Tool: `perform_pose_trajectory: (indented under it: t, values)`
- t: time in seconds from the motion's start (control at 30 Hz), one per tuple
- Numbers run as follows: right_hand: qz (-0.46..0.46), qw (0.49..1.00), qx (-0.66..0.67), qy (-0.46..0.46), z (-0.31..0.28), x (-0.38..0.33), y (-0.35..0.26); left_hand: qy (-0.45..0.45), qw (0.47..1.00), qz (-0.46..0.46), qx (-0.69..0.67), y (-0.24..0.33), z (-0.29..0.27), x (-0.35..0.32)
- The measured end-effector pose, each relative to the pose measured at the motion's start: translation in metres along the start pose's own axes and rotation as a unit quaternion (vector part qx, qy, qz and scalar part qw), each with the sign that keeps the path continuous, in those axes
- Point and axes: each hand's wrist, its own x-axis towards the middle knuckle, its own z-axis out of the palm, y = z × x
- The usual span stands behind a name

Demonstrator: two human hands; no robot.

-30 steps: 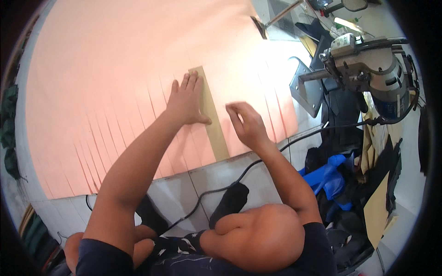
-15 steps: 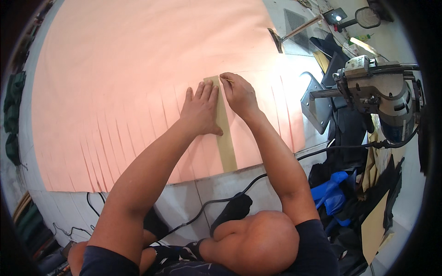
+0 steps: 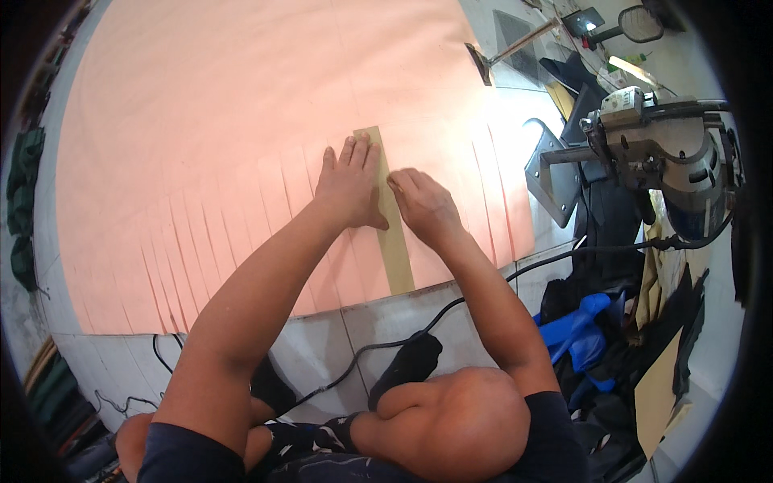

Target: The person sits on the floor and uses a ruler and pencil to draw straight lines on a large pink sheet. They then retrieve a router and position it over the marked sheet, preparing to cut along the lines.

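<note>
A large pale pink sheet [image 3: 217, 105] lies flat on the tiled floor, with several long slits running in from its near edge. On it a narrow olive-tan strip [image 3: 396, 258] lies lengthwise, its near end close to the sheet's near edge. My left hand [image 3: 348, 185] rests flat on the strip and the sheet beside it, fingers spread. Just right of the strip, my right hand [image 3: 424, 205] is closed in a pinch near the strip's edge. Whatever its fingertips hold is hidden by the fingers.
A grey motor-driven machine [image 3: 672, 153] on a metal plate stands at the right. Its black cable [image 3: 382, 346] crosses the floor before me. A T-shaped metal tool [image 3: 483, 64] lies over the sheet's far right edge. Blue cloth [image 3: 576, 338] and dark scraps are heaped lower right.
My right hand has moved toward me along the strip's right edge, from near its far end. A thin yellowish piece at its fingertips no longer shows. The left hand stays nearly in place.
</note>
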Motion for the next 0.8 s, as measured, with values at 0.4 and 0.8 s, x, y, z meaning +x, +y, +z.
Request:
perform_pose_trajectory:
  t: [0.4, 0.8]
  values:
    - [-0.017, 0.999, 0.023, -0.017, -0.010, -0.077, -0.018, -0.009, 1.000, 0.004, 0.006, 0.001, 0.000, 0.000]
    - [-0.018, 1.000, 0.015, -0.006, -0.012, -0.068, -0.019, -0.006, 1.000, 0.008, 0.016, 0.002, -0.002, 0.002]
